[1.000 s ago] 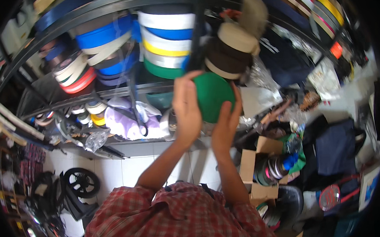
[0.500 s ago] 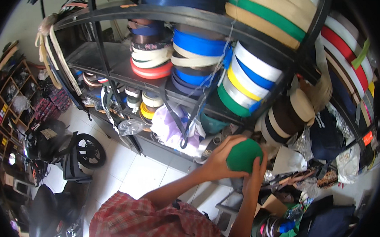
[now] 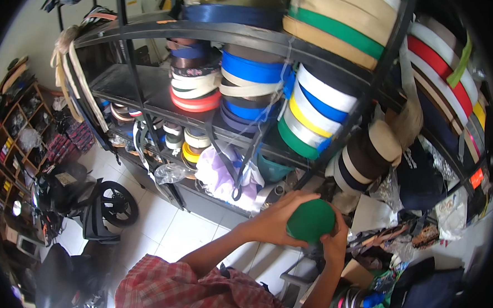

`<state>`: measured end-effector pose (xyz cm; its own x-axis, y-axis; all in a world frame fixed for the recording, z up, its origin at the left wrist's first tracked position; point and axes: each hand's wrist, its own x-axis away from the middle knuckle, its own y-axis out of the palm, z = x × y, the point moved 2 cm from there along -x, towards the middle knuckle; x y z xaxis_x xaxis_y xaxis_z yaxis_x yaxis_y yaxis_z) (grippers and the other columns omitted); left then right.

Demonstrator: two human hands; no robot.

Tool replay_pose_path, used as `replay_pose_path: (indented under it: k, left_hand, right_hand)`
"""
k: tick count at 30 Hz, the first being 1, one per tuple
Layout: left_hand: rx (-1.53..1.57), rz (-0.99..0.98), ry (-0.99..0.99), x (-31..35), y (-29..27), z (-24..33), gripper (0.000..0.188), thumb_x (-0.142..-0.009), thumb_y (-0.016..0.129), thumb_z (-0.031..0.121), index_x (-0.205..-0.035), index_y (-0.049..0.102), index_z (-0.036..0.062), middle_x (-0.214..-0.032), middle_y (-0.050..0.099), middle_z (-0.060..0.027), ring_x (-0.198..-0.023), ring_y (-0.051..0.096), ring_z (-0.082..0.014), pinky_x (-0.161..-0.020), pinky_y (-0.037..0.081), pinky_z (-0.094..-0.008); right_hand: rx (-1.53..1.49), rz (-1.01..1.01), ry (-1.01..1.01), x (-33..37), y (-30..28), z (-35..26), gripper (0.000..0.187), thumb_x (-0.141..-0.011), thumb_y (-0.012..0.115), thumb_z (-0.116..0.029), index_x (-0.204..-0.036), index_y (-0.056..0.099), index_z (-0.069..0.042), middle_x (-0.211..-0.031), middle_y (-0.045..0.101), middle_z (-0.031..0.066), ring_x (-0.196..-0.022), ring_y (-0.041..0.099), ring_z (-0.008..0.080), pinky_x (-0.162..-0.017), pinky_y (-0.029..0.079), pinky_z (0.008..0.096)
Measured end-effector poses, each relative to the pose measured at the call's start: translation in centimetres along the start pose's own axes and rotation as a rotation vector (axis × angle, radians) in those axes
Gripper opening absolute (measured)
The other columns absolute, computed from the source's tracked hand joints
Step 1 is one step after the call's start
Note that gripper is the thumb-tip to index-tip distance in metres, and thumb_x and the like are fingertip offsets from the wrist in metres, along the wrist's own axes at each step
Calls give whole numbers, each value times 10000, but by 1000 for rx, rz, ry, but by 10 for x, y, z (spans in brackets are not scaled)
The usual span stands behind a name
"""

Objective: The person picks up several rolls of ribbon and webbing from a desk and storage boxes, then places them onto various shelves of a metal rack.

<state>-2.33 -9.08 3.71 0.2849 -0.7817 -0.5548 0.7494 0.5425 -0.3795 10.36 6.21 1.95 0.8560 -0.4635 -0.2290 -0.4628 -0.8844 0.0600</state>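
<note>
Between my two hands is a round green roll [image 3: 310,220], its flat face turned up; it looks like wound webbing tape. My left hand [image 3: 273,217] wraps round its left side, with fingers along the far edge. On the right and near side, my right hand [image 3: 335,243] grips the edge, thumb pressed at the rim. Both arms reach out from a red checked shirt [image 3: 192,293]. The roll is held in the air in front of the shelf's lower right part. The underside of the roll is hidden.
A black metal shelf [image 3: 160,105] carries stacked rolls [image 3: 316,108] of coloured webbing. More rolls [image 3: 369,156] lean at the right. A purple and white plastic bag [image 3: 225,174] hangs by the lower shelf. Motorcycles [image 3: 87,198] stand at left; loose straps and boxes [image 3: 357,273] lie at lower right.
Both hands have moved slightly nearer and to the left with the green roll. The right hand's fingers have shifted on its edge. The view has tilted a little.
</note>
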Motion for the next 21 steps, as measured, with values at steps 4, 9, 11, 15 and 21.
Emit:
replay_pose_path:
  k: [4,9,11,15,21]
  left_hand:
    - [52,169,5,1,7,-10,884,-573,877,253,-1297,415,42,-1241,463,-162,-1181,468,-319,-989,390,-395]
    - [18,203,-26,0,6,-16,917,-540,888,217,-1295,394,49,-1212,517,-154,-1129,530,-291,-962,421,-390]
    - [19,222,-27,-4,11,-11,909,-546,888,212,-1291,391,57,-1208,523,-155,-1121,534,-282,-955,429,-381]
    - [90,188,-19,-6,20,-9,906,-551,888,203,-1291,384,61,-1210,522,-153,-1106,545,-275,-938,442,-374]
    - [105,160,-69,1,26,-9,893,-559,888,185,-1285,385,58,-1210,523,-153,-1096,556,-274,-925,452,-368]
  right_hand:
    - [489,-146,-206,-13,-5,-20,791,-655,830,-209,-1329,461,-19,-1232,550,118,-1114,548,221,-948,434,333]
    - [775,529,-571,-58,-19,-78,756,-662,813,-185,-1314,457,-44,-1226,489,162,-1096,480,301,-926,392,407]
    - [912,656,-625,-72,-26,-94,772,-666,823,-232,-1314,445,-46,-1238,466,178,-1119,448,328,-939,370,426]
    - [1099,811,-548,-82,-23,-108,883,-638,829,-440,-1336,414,-95,-1268,410,252,-1138,405,410,-943,336,503]
    - [1366,1020,-433,-125,6,-113,1004,-602,820,-532,-1397,336,-157,-1292,375,289,-1130,429,451,-900,306,637]
